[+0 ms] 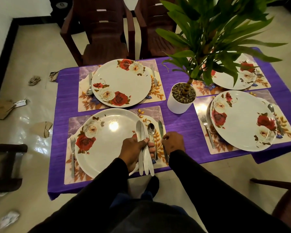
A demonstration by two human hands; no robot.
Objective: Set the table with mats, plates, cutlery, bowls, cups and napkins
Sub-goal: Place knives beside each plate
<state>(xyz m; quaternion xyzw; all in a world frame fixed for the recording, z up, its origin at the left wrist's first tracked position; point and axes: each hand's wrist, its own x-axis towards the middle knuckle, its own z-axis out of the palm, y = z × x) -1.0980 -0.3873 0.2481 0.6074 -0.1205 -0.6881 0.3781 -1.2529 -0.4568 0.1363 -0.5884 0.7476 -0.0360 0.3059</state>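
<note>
Pinching one knife (162, 132) in right hand (173, 142)'s grip; left hand (134, 152) clutching spare knives (144, 158), risking slipping loose onto plate (107, 142) beneath.

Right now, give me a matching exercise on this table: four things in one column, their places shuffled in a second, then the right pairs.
Things
1. bundle of knives
2. single knife
3. near fork
4. white plant pot

Places
A. on the purple cloth between the mats
B. left of the nearest plate, on its mat
C. gripped in the left hand
D. right of the spoon, with the right hand on it

Pairs: 1-C, 2-D, 3-B, 4-A
</note>
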